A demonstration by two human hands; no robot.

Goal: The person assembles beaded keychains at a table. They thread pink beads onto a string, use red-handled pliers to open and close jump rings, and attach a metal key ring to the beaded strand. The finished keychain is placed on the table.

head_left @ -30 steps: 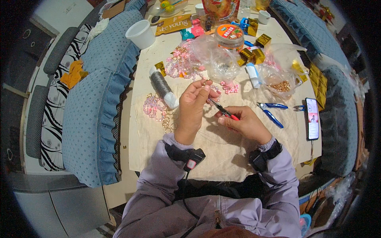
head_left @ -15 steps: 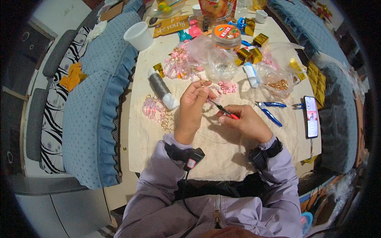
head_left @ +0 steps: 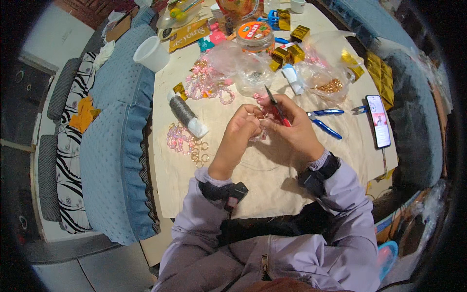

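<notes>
My left hand (head_left: 237, 135) is closed in a pinch beside my right hand, over the middle of the cloth. Between the two hands is a small beaded strand (head_left: 261, 136) of pinkish beads with a gold-coloured glint at my fingertips; the fingers hide most of it. My right hand (head_left: 296, 130) grips red-handled pliers (head_left: 285, 119), their dark narrow jaws pointing up and away from the strand, while its thumb and forefinger meet the left fingertips. Left of my hands lie a pink beaded strand (head_left: 179, 140), several gold rings (head_left: 200, 153) and a spool of grey thread (head_left: 182, 111).
Blue-handled cutters (head_left: 327, 127) and a lit phone (head_left: 378, 121) lie to the right. Farther back are pink beaded strands (head_left: 206, 80), plastic bags (head_left: 255, 73), a round jar (head_left: 255, 36), gold boxes (head_left: 287, 54) and a white tub (head_left: 152, 53). Padded blue seats (head_left: 116, 160) flank the table.
My right hand has moved up and in against the left. The pliers' jaws have swung away from the left fingertips and now point upward. The whole view has shifted slightly.
</notes>
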